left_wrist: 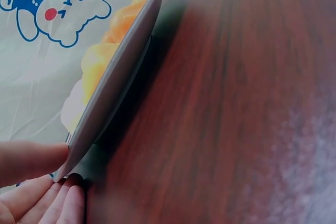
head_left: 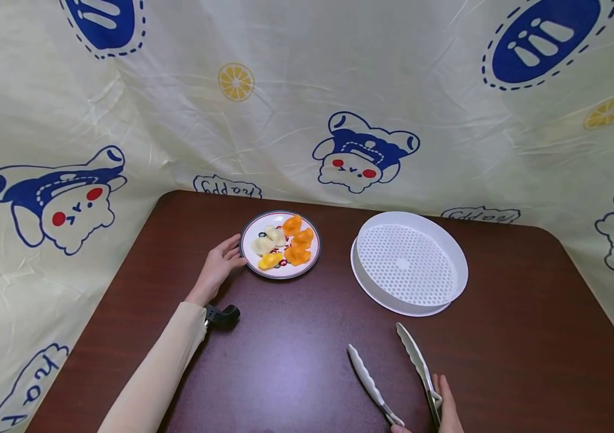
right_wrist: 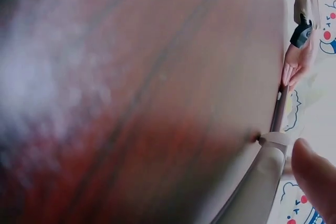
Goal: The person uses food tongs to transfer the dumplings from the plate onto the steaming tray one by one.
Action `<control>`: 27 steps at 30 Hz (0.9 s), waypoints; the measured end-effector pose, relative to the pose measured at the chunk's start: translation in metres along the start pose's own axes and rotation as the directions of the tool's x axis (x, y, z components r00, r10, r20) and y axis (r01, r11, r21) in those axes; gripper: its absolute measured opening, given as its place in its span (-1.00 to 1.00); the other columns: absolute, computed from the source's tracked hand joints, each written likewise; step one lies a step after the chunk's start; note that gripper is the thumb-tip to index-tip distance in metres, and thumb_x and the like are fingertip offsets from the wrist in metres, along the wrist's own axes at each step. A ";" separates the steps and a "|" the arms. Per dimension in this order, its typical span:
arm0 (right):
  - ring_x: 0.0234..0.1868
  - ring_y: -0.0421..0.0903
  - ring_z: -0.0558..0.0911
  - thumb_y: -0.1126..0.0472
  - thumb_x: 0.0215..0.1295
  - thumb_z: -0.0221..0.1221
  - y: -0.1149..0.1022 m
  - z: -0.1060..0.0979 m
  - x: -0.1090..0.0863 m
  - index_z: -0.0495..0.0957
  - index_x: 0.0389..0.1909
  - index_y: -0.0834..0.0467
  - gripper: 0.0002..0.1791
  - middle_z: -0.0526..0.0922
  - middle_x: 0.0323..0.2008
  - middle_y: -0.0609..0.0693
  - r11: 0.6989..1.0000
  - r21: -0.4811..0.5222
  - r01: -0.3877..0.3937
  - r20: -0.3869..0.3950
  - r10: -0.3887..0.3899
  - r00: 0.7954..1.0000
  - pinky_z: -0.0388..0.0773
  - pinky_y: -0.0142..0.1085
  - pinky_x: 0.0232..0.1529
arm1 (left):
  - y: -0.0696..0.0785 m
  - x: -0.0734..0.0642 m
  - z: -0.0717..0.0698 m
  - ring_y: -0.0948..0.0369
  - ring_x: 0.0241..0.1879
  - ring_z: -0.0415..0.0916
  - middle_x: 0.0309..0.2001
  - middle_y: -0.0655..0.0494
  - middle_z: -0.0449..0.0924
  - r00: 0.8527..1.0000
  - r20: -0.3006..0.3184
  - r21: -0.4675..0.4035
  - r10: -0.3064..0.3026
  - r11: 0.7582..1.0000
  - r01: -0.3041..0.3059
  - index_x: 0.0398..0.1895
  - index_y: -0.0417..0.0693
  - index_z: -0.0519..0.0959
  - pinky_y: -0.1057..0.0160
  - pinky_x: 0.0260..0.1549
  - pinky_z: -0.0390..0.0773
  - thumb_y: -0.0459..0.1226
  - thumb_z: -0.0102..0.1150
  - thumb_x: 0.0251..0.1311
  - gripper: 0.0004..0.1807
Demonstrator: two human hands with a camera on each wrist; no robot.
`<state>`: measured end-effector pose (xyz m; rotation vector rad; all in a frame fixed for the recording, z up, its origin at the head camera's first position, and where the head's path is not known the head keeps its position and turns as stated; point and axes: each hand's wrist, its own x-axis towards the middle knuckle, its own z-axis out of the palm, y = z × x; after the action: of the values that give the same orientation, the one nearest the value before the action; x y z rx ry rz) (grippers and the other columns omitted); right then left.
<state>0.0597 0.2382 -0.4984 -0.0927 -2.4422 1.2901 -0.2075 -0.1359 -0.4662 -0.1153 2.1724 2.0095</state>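
My left hand is at the left edge of a round white plate with a dark-edged rim. In the left wrist view the thumb lies over the rim of the plate and the fingers are under it, pinching it. On the plate sit several small dumplings: orange ones at the right, white ones at the left and a yellow one in front. Near the table's front, my right hand holds metal tongs, whose arms are spread with nothing between them. Part of the right hand is cut off.
A round white steamer tray with a perforated base stands right of the plate, on a white round base. Both are on the dark wooden table. A patterned cloth hangs behind and at the sides.
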 end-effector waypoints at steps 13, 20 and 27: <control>-0.13 0.22 0.54 0.19 -0.47 0.61 -0.006 -0.007 0.005 0.16 0.31 0.36 0.21 0.51 -0.07 0.43 0.930 -0.293 -0.219 0.052 0.245 0.968 0.22 -0.68 -0.27 | -0.004 -0.003 -0.001 -0.07 0.32 0.20 0.38 -0.27 0.14 0.998 -0.002 -0.011 0.070 0.997 -0.070 0.41 -0.31 0.16 0.13 0.24 0.29 -0.50 0.13 0.19 -0.30; -0.17 0.22 0.59 -0.02 -0.34 0.57 -0.025 -0.015 0.010 0.09 0.36 0.25 0.22 0.52 -0.04 0.43 0.891 -0.365 -0.272 0.132 0.339 0.932 0.54 -0.12 -0.26 | 0.001 -0.004 0.000 -0.06 0.35 0.14 0.41 -0.24 0.08 1.000 0.003 -0.017 0.024 1.000 -0.024 0.44 -0.30 0.09 0.09 0.28 0.22 -0.53 0.07 0.24 -0.30; -0.05 0.22 0.55 -0.03 -0.24 0.53 -0.042 -0.025 0.028 0.10 0.38 0.20 0.16 0.51 0.05 0.38 0.916 -0.361 -0.177 0.218 0.267 0.939 0.51 -0.02 -0.13 | 0.001 -0.004 0.001 -0.06 0.35 0.15 0.41 -0.23 0.09 1.000 0.002 -0.006 0.019 1.000 -0.019 0.44 -0.31 0.10 0.10 0.27 0.23 -0.53 0.06 0.23 -0.30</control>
<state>0.0476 0.2397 -0.4433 -0.3204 -2.9390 1.0070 -0.2036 -0.1350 -0.4643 -0.0931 2.1744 2.0259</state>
